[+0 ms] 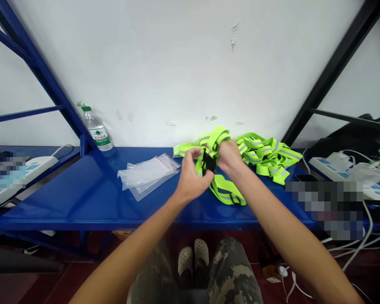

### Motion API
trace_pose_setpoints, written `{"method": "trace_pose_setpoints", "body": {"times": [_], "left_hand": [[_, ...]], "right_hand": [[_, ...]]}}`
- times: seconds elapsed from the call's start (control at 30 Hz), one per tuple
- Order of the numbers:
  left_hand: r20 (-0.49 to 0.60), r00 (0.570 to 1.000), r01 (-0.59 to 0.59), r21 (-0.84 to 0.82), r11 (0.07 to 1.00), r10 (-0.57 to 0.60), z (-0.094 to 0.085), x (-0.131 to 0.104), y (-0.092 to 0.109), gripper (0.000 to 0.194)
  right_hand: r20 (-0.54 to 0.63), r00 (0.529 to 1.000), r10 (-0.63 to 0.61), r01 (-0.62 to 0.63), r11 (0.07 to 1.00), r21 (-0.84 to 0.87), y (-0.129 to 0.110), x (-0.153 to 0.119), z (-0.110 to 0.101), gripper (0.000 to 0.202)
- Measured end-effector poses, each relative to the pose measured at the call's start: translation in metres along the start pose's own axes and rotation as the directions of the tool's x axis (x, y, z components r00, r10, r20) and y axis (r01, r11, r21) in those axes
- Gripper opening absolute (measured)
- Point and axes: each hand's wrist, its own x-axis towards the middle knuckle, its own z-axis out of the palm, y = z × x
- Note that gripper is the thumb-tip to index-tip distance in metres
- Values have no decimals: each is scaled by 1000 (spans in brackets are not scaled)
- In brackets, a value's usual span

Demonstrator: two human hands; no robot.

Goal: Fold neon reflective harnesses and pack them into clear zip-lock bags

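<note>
Above the blue table, both hands are on a neon-yellow reflective strap (227, 190) with grey stripes and a black buckle (209, 164). My left hand (191, 174) is closed around the buckle, its thumb and fingers on either side. My right hand (229, 157) grips the gathered upper part of the strap; its fingers are mostly hidden behind the hand. One loop hangs below the hands onto the table. To the right of my right hand lies a heap of similar reflective straps (266, 153). Left of my left hand are clear zip bags (148, 171), overlapping each other.
The blue table (82, 194) stands against a white wall. A water bottle (97, 128) leans at its back left corner. Power strips (34, 171) and white cables lie to the left and the right. A blue frame post rises on the left, a black one on the right.
</note>
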Motion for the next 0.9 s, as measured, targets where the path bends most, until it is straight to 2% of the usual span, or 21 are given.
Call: {"method": "trace_pose_setpoints", "body": {"times": [0.07, 0.13, 0.23, 0.3, 0.43, 0.5, 0.6, 0.67, 0.7, 0.73, 0.77, 0.8, 0.87, 0.9], "left_hand": [[-30, 998, -45, 183, 982, 51, 20, -7, -3, 83], [-146, 989, 18, 267, 963, 22, 39, -6, -4, 102], [-323, 946, 131, 262, 956, -41, 54, 7, -9, 98], [-364, 930, 160, 268, 950, -53, 54, 19, -18, 91], [-347, 937, 160, 365, 917, -25, 32, 36, -46, 76], [-278, 960, 148, 444, 884, -22, 13, 47, -57, 70], [-64, 995, 98, 597, 796, -75, -20, 74, -56, 65], [134, 980, 15, 692, 722, -149, -44, 96, -41, 53], [252, 948, -50, 721, 691, -195, -57, 107, -29, 45], [386, 886, -116, 721, 684, -257, -70, 117, -16, 37], [495, 800, -133, 697, 704, -339, -82, 125, -2, 30], [565, 709, -94, 669, 738, -422, -93, 131, 12, 24], [639, 565, 18, 623, 782, -522, -112, 139, 33, 20], [657, 516, 59, 613, 788, -550, -119, 141, 39, 24]], "right_hand": [[-62, 997, 37, -25, 984, 174, -23, 13, 9, 9], [-81, 993, 82, -58, 963, 264, -42, 20, 18, 10], [-123, 988, 90, -46, 945, 323, -58, 26, 21, 12], [-179, 982, 61, 7, 934, 358, -64, 30, 16, 14], [-311, 950, 28, 103, 911, 398, -70, 40, -6, 14], [-381, 924, 36, 130, 907, 400, -72, 45, -19, 15], [-466, 885, 4, 169, 929, 329, -75, 51, -36, 16], [-493, 868, -51, 174, 963, 207, -78, 52, -46, 15], [-498, 863, -87, 170, 978, 123, -79, 50, -51, 14], [-493, 860, -127, 159, 987, 23, -81, 47, -57, 12], [-474, 866, -163, 139, 987, -85, -84, 44, -63, 9], [-442, 876, -190, 113, 975, -194, -86, 40, -70, 6], [-351, 920, -173, 31, 926, -377, -91, 33, -85, 9], [-306, 944, -125, -22, 900, -435, -93, 30, -92, 13]]}}
